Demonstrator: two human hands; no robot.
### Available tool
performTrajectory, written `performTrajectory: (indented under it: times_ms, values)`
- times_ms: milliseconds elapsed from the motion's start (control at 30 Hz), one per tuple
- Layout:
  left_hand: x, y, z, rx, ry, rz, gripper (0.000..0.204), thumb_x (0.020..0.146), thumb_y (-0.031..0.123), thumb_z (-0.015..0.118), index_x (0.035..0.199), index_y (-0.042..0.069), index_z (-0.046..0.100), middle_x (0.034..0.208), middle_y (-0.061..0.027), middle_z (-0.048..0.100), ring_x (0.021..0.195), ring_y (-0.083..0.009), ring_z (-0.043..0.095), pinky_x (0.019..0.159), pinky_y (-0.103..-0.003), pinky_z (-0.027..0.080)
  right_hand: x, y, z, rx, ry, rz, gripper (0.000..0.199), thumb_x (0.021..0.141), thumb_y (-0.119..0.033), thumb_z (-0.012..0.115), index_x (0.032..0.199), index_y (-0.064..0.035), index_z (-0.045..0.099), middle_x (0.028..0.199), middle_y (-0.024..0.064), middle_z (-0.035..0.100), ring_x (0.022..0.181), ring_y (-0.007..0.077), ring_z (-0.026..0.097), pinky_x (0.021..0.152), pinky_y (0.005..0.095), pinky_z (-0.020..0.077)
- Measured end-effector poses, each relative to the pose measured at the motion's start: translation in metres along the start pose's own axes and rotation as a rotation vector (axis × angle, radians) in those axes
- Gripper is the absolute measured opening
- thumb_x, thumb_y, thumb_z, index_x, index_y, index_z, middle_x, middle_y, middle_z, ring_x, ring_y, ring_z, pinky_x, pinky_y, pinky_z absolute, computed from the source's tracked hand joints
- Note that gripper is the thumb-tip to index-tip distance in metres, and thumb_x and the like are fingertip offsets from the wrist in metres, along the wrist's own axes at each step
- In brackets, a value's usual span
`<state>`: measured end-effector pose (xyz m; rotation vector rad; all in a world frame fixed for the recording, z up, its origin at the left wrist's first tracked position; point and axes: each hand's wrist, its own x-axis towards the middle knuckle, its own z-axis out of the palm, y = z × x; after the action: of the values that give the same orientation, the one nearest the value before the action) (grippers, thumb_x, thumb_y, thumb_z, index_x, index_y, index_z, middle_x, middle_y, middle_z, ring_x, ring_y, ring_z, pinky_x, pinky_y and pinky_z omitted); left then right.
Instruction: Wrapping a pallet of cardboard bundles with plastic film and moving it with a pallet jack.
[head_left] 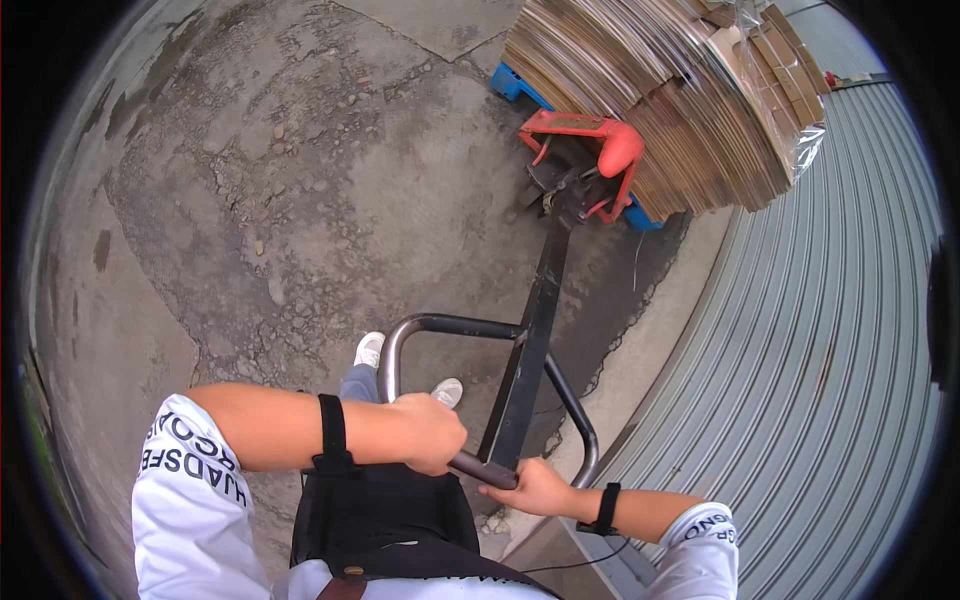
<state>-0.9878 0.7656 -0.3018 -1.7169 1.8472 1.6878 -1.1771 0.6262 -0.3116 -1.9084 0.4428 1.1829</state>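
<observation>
My left hand (432, 432) is closed around the left part of the pallet jack handle (440, 322), a dark metal loop with worn, shiny bends. On the other side of the central bar, my right hand (535, 487) grips the same loop near its lower middle. A long black bar (541, 300) runs from the loop up to the pallet jack's red body (618, 150). The jack stands against a blue pallet (645, 216) loaded with a tall stack of flattened cardboard (690, 130). The forks are hidden under the load.
A grey corrugated metal shutter (790, 330) rises along the right, with a pale concrete ledge (665, 310) at its foot. To the left the concrete ground (270, 200) is cracked and rough with loose stones. My shoes (370, 348) show just beyond the handle.
</observation>
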Motion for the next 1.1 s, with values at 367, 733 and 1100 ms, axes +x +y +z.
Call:
performTrajectory:
  times_ms: [367, 733, 1100]
  values:
    - [0.105, -0.108, 0.129, 0.121, -0.483, -0.035, 0.055, 0.079, 0.055, 0.062, 0.110, 0.011, 0.066, 0.110, -0.0089, 0.066, 0.101, -0.0290, 0.063, 0.077, -0.045, 0.049, 0.134, 0.040, 0.113, -0.054, -0.134, -0.252, 0.062, 0.080, -0.052, 0.062, 0.097, 0.0064, 0.048, 0.084, 0.0262, 0.061, 0.084, 0.0410, 0.062, 0.075, 0.0442, 0.0478]
    - [-0.008, -0.010, 0.000, 0.066, 0.101, 0.139, 0.040, 0.079, 0.036, 0.065, 0.095, 0.000, 0.064, 0.082, -0.0188, 0.066, 0.082, -0.0354, 0.066, 0.070, -0.045, 0.052, 0.001, -0.014, 0.007, 0.136, 0.139, -0.299, 0.045, 0.084, -0.039, 0.066, 0.066, 0.0008, 0.055, 0.051, 0.0087, 0.052, 0.049, 0.0147, 0.050, 0.048, 0.0351, 0.0437]
    - [0.080, -0.080, 0.111, 0.038, -0.256, -0.061, 0.039, 0.078, 0.044, 0.064, 0.106, 0.016, 0.067, 0.088, -0.0072, 0.068, 0.077, -0.0251, 0.063, 0.068, -0.038, 0.050, 0.063, 0.036, 0.071, 0.223, 0.279, -0.682, 0.043, 0.084, -0.038, 0.064, 0.075, 0.0028, 0.057, 0.056, 0.0112, 0.054, 0.051, 0.0209, 0.051, 0.049, 0.0373, 0.0420]
